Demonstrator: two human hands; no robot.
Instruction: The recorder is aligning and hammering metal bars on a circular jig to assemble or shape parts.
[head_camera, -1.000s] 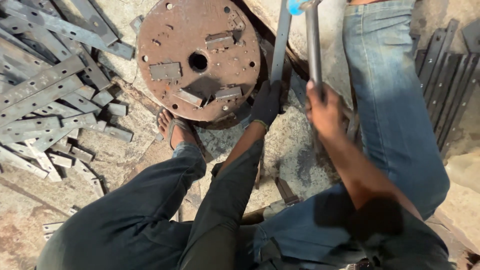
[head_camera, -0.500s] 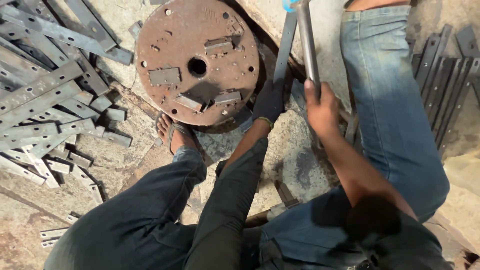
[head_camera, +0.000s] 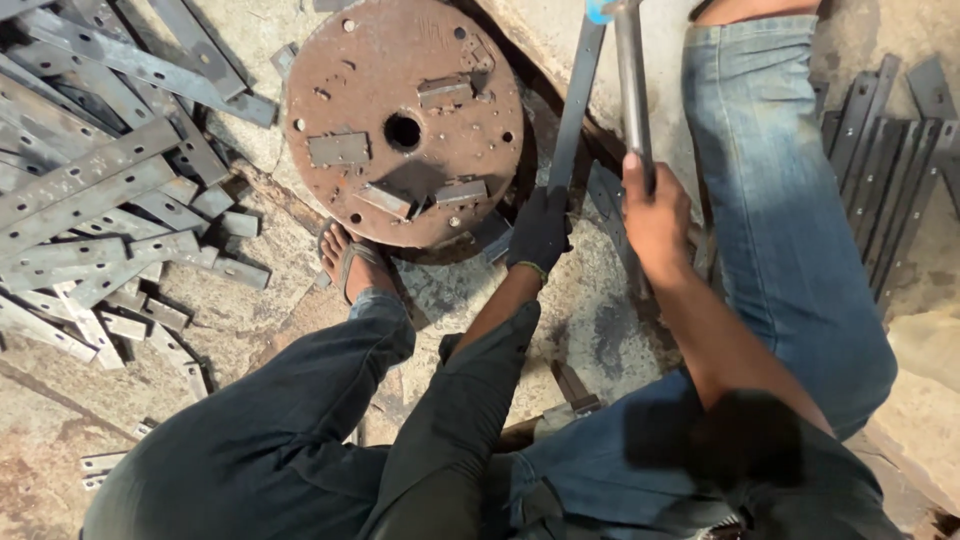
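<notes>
While both knees fold up at the near edge of the view, dark trousers on the left and blue jeans on the right, the two arms reach out over the stained concrete floor toward the work. A sandalled foot rests on the floor just below the rusty round steel plate, touching or nearly touching its near rim. The left hand, in a dark glove, has its fingers wrapped tight around the lower end of a long flat steel bar, which stands tilted and runs up past the right rim of the plate to the far edge of the view. Just beside it the bare right hand is clamped on the handle of a hammer, raised upright; its head is cut off at the top of the frame, so I cannot tell how it faces. Small flat blocks lie on the plate around its centre hole. To the left a heap of cut flat bars covers the floor, long ones and short offcuts mixed together; at the far right corner a neater row of dark strips lies side by side. Judging from how things lie, the work looks midway: one bar is held in place with the hammer poised, the strips at the right may be finished pieces, and the large heap at the left seems untouched.
</notes>
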